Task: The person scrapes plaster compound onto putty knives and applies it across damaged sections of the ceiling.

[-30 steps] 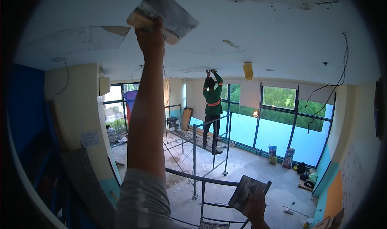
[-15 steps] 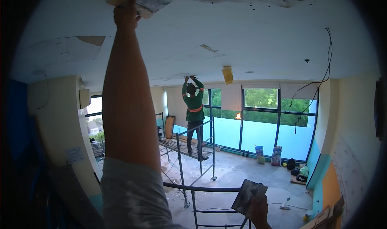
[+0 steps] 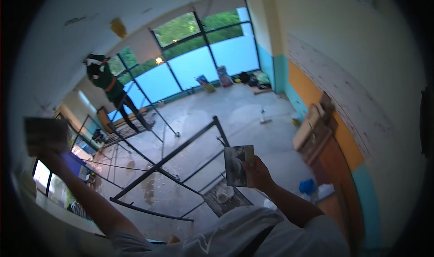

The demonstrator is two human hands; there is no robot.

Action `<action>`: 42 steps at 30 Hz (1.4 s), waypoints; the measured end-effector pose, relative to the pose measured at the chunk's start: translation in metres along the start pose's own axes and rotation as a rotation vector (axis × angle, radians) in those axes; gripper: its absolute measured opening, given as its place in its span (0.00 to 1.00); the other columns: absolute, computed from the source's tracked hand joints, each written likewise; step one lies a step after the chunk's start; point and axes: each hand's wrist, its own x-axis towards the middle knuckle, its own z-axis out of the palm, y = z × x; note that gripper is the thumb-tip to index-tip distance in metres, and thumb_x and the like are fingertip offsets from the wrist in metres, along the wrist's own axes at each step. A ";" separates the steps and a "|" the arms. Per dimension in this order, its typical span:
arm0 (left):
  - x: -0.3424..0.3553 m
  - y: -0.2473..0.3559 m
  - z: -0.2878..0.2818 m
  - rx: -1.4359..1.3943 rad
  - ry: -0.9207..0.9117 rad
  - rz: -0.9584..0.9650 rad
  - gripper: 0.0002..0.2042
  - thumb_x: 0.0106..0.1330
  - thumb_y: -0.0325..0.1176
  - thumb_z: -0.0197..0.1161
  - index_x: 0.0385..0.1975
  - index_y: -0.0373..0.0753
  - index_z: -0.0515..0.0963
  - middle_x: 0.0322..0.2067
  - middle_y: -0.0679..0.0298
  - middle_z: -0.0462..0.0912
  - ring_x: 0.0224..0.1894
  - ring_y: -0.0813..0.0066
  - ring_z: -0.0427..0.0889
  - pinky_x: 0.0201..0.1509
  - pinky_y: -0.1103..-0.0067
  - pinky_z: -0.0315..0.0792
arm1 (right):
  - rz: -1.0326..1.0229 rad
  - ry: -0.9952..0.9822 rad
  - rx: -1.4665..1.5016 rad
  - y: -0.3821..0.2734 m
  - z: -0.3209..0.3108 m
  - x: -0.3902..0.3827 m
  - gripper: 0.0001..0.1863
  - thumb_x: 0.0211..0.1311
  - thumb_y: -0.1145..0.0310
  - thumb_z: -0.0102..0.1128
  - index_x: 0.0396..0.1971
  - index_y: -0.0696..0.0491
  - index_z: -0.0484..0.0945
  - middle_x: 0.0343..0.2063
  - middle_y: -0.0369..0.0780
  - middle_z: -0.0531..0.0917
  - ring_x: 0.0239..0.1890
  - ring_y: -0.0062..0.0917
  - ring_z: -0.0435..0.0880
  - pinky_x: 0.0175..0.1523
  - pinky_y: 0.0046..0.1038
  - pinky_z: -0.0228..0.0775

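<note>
Down from overhead and out to the far left, the left hand (image 3: 49,155) has swung since the earlier head frame, and my view has turned rightward and tilted with it. It grips a wide flat blade (image 3: 45,132), blurred, which seems well apart from the ceiling (image 3: 54,53); I judge that the overhead stroke is interrupted. The right hand (image 3: 258,173) stays closed on a smaller dark plate (image 3: 237,165), held near the middle of my picture, with a pale smear across its face. Beneath it I now get more of the scaffold platform (image 3: 238,202), carrying a whitish item I cannot make out, beside the dark scaffold rail (image 3: 157,168). My co-worker (image 3: 108,78), arms raised toward the ceiling, has slid to the left of the view.
</note>
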 end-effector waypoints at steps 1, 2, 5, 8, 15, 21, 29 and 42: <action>-0.063 0.067 0.010 0.107 -0.021 0.150 0.19 0.73 0.39 0.45 0.55 0.32 0.72 0.49 0.44 0.76 0.48 0.45 0.75 0.54 0.61 0.69 | 0.031 0.046 -0.008 0.009 -0.016 -0.009 0.21 0.64 0.57 0.56 0.48 0.58 0.70 0.35 0.43 0.80 0.36 0.26 0.79 0.43 0.30 0.71; -0.167 -0.013 0.029 0.154 -0.172 -0.136 0.19 0.72 0.37 0.45 0.57 0.32 0.69 0.53 0.43 0.72 0.53 0.45 0.72 0.58 0.62 0.67 | 0.032 -0.057 0.021 0.012 -0.025 -0.013 0.21 0.64 0.57 0.56 0.47 0.58 0.71 0.34 0.42 0.80 0.36 0.26 0.79 0.42 0.29 0.71; -0.346 0.294 0.023 -0.243 -0.981 -0.199 0.21 0.70 0.34 0.48 0.60 0.34 0.66 0.55 0.45 0.71 0.55 0.49 0.72 0.59 0.63 0.66 | 0.150 0.109 -0.057 0.061 -0.060 -0.025 0.20 0.64 0.59 0.56 0.48 0.58 0.71 0.33 0.40 0.79 0.36 0.24 0.77 0.43 0.29 0.71; -0.453 0.433 -0.048 -0.618 -1.169 -0.006 0.27 0.69 0.47 0.55 0.54 0.25 0.67 0.48 0.41 0.75 0.49 0.49 0.76 0.53 0.60 0.70 | 0.278 0.161 0.015 0.085 -0.095 -0.037 0.21 0.63 0.61 0.57 0.50 0.59 0.71 0.35 0.40 0.79 0.37 0.23 0.77 0.45 0.29 0.70; -0.371 0.725 -0.154 -1.244 -1.920 -0.727 0.34 0.61 0.53 0.60 0.52 0.25 0.66 0.47 0.40 0.76 0.50 0.45 0.76 0.53 0.63 0.70 | 0.561 0.829 -0.125 0.185 -0.205 -0.124 0.22 0.62 0.60 0.56 0.50 0.59 0.72 0.39 0.47 0.80 0.41 0.35 0.79 0.47 0.35 0.70; -0.321 0.854 -0.182 -1.391 -2.126 -0.136 0.32 0.60 0.52 0.59 0.50 0.26 0.66 0.44 0.39 0.77 0.50 0.43 0.76 0.53 0.62 0.70 | 0.814 1.471 0.279 0.292 -0.223 -0.269 0.23 0.61 0.59 0.57 0.51 0.59 0.72 0.41 0.44 0.79 0.40 0.34 0.79 0.44 0.34 0.70; -0.323 0.990 -0.231 -1.572 -2.179 0.431 0.26 0.60 0.44 0.55 0.54 0.33 0.68 0.50 0.40 0.75 0.54 0.43 0.75 0.57 0.59 0.69 | 0.826 1.862 0.691 0.339 -0.103 -0.385 0.24 0.67 0.58 0.50 0.54 0.61 0.70 0.47 0.48 0.77 0.45 0.40 0.78 0.48 0.38 0.71; -0.311 1.021 -0.418 -1.787 -2.012 1.199 0.22 0.57 0.39 0.64 0.46 0.30 0.74 0.40 0.49 0.81 0.41 0.55 0.82 0.42 0.66 0.75 | 0.853 2.277 0.958 0.350 0.027 -0.380 0.23 0.64 0.59 0.56 0.53 0.57 0.68 0.42 0.44 0.76 0.42 0.35 0.78 0.45 0.39 0.72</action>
